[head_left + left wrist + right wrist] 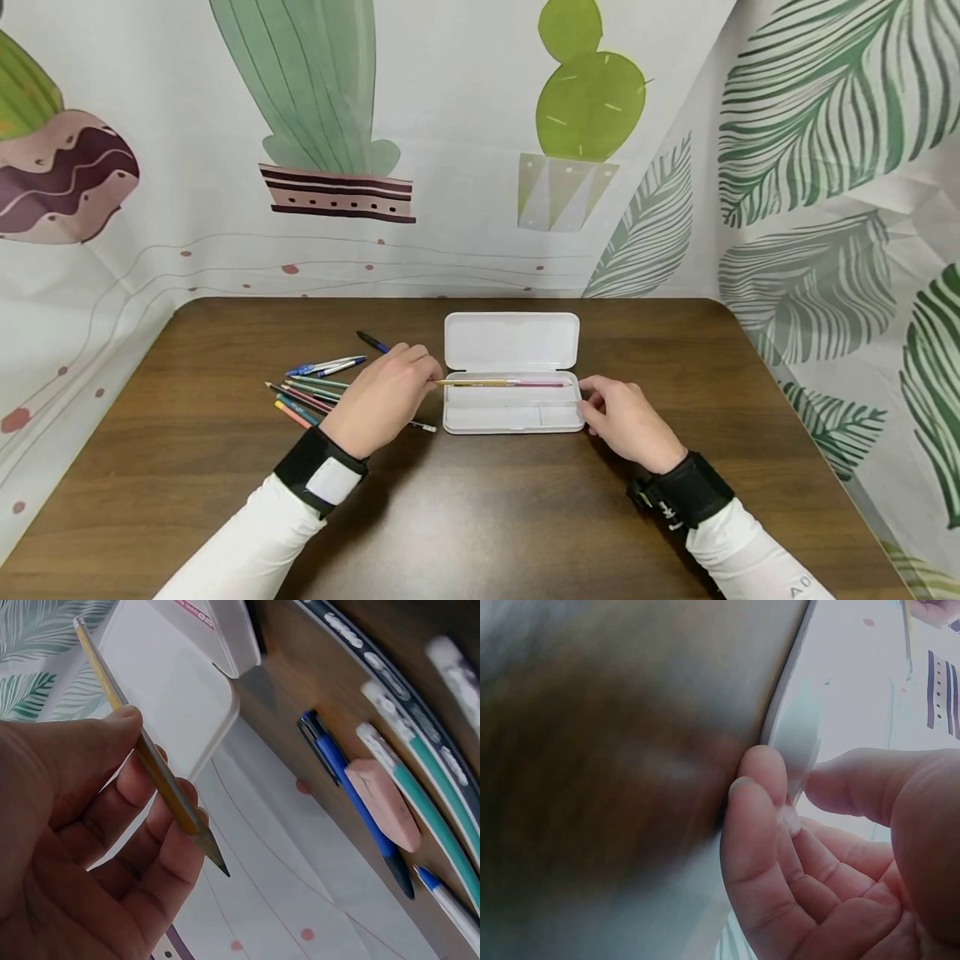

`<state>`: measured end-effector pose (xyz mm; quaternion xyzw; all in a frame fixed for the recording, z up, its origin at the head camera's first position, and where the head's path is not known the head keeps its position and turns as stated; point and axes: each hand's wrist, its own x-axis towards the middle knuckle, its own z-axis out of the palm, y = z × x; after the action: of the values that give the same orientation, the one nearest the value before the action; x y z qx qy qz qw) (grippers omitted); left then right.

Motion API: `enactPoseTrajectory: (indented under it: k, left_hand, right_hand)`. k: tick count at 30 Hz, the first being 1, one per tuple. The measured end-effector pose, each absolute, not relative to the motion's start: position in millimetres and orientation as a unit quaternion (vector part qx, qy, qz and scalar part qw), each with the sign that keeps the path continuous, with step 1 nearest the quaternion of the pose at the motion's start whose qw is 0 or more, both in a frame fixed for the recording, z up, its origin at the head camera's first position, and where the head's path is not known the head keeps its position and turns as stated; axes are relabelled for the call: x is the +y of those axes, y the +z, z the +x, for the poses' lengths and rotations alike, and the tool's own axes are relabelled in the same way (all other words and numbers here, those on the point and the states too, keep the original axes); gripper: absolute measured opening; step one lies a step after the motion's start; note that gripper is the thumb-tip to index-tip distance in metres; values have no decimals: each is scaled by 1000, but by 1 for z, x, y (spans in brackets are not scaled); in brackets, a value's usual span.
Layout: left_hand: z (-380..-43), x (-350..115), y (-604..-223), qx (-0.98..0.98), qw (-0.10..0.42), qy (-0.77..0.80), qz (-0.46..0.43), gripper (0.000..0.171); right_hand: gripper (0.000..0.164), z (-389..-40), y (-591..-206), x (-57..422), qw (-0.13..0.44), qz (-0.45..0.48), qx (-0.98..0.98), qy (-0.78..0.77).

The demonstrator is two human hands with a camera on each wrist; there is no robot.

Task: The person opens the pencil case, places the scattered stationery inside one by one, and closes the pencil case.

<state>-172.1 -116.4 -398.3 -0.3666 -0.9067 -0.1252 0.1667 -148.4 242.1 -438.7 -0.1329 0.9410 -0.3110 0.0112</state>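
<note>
A yellow pencil is pinched between the thumb and fingers of my left hand. Its sharpened tip points back past the fingers, and its white eraser end reaches over the white pencil case. The case lies with its lid raised at the back. Inside runs a reddish strip with white lettering. My right hand grips the case's right end, thumb on one side of the wall and fingertips on the other.
Left of the case, partly behind my left hand, lie several coloured pencils and white-and-blue pens. A blue pen and a pink eraser lie side by side. A patterned cloth hangs behind the table.
</note>
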Motion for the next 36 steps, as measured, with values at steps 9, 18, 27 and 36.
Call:
enactPoseTrajectory:
  k: [9,18,27,36]
  left_hand:
    - [-176,-95,-402,-920,170,-97,-338,17]
    - [-184,-78,-408,-910,178,-127,-352,18]
    - [-190,-62,-410,-914,131,-120,-364,17]
    - [-195,-45,-417,-920,119,-115,-355,16]
  right_hand:
    - [28,-149,-440,242,11,-131,941,-310]
    - [27,-149,-440,243,9,-133,942,-308]
    - [29,-149,-440,242,8,-131,943,-306]
    - [28,-148,-440,242,5,-133,942,-307]
